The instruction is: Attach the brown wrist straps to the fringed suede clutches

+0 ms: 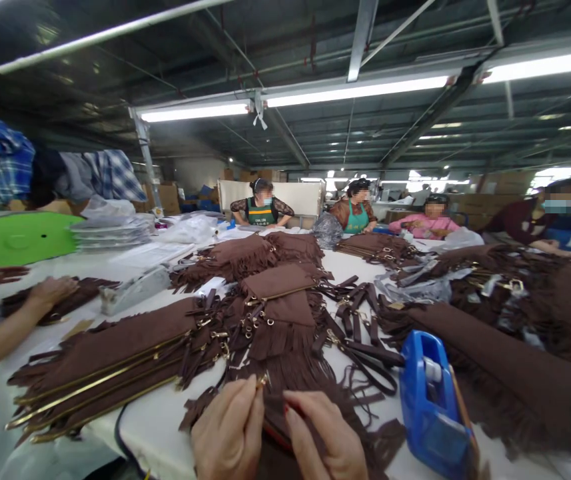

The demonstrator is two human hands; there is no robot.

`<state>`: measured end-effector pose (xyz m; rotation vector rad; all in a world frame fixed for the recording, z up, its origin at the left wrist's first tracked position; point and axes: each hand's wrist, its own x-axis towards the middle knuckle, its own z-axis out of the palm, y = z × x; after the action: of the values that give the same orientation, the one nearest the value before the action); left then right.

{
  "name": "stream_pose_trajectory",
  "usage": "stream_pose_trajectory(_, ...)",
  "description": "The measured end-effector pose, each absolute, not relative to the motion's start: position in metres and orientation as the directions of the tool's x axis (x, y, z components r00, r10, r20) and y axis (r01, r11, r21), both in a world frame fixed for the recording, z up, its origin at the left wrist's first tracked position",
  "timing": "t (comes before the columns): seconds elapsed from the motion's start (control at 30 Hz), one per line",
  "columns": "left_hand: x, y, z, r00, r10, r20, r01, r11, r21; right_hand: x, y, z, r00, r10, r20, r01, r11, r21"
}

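Note:
My left hand (229, 427) is closed at the bottom centre, its fingertips pinching a small gold metal piece (262, 382) at the edge of a brown fringed bag (276, 417). Just to the right, my right hand (321, 433) has thumb and forefinger pressed together on the dark brown strip of the same bag. A reddish line shows between the hands. Beyond them lie brown fringed pouches (285, 283) with gold zips and rings. Brown straps (365, 320) with gold clasps are tangled to the right of these.
A blue tape dispenser (432, 407) stands right of my hands. Stacked brown pouches (130, 347) lie left. Another person's hands (50, 293) work at the far left. Several people sit across the white table (158, 427).

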<state>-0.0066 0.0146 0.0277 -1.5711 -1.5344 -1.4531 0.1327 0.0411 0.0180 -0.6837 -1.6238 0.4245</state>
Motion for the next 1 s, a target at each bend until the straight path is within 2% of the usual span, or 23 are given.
stream_pose_trajectory(0.1,-0.006,0.014,0.024,-0.045,0.357,0.933,0.962,-0.236,0.137,0.118,0.039,0.038,-0.134,0.764,0.631,0.041,0.641,-0.767)
stream_pose_trajectory(0.23,-0.004,0.013,0.025,0.078,0.315,0.946,0.971,-0.241,0.000,0.113,0.037,0.043,-0.144,0.844,0.516,-0.010,0.520,-0.854)
stream_pose_trajectory(0.37,-0.003,0.011,0.024,0.103,0.300,0.949,0.972,-0.232,-0.032,0.113,0.034,0.044,-0.099,0.881,0.462,0.051,0.468,-0.882)
stream_pose_trajectory(0.53,-0.005,0.007,0.018,0.146,0.319,0.937,0.956,-0.289,-0.050,0.114,0.035,0.052,-0.122,0.950,0.289,0.101,0.301,-0.948)
stream_pose_trajectory(0.63,-0.002,0.006,0.018,0.023,0.337,0.941,0.955,-0.287,0.080,0.112,0.037,0.054,-0.130,0.969,0.208,0.024,0.212,-0.977)
stream_pose_trajectory(0.67,0.000,0.006,0.020,-0.040,0.361,0.932,0.937,-0.311,0.160,0.111,0.038,0.053,-0.122,0.975,0.184,-0.001,0.185,-0.983)
stream_pose_trajectory(0.73,0.004,0.005,0.025,-0.197,0.480,0.855,0.844,-0.362,0.397,0.110,0.041,0.049,-0.113,0.982,0.151,-0.033,0.148,-0.988)
stream_pose_trajectory(0.8,0.008,0.004,0.032,-0.369,0.642,0.672,0.670,-0.317,0.671,0.109,0.044,0.043,-0.110,0.984,0.138,-0.040,0.134,-0.990)
stream_pose_trajectory(0.87,0.011,0.003,0.036,-0.513,0.735,0.443,0.469,-0.193,0.862,0.109,0.047,0.037,-0.100,0.986,0.133,-0.029,0.131,-0.991)
stream_pose_trajectory(0.93,0.010,0.004,0.038,-0.579,0.771,0.266,0.307,-0.096,0.947,0.113,0.048,0.034,-0.115,0.983,0.141,0.014,0.144,-0.990)
stream_pose_trajectory(1.0,0.005,0.006,0.037,-0.601,0.787,0.139,0.182,-0.035,0.983,0.123,0.048,0.030,-0.181,0.960,0.212,0.138,0.238,-0.961)
